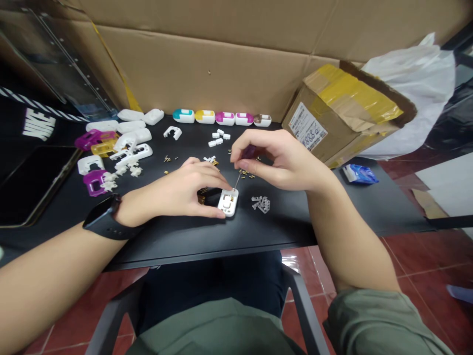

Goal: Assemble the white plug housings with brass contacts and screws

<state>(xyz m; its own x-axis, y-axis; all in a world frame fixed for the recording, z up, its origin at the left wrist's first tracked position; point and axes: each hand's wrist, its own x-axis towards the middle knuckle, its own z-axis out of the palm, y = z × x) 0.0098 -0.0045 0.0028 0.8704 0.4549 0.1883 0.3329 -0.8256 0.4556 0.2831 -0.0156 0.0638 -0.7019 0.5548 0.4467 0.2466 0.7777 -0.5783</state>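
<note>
A small white plastic housing (228, 202) lies open side up near the table's front edge, with a white part and a bit of brass inside. My left hand (185, 190) grips it between thumb and fingertips from the left. In my right hand (273, 158) is a screwdriver (238, 179), pinched by its dark handle, most of which the fingers hide. Its thin shaft slants down to the far right corner of the housing. Brass screws (245, 174) are scattered just beyond. Clear plastic pieces (261, 203) lie to the right of the housing.
White, purple and yellow shells (129, 148) pile up at the left beside a dark tablet (37, 182). Two-tone cases (224, 118) line the back, with small white blocks (219, 138) before them. A cardboard box (332, 118) and a blue packet (360, 174) stand right.
</note>
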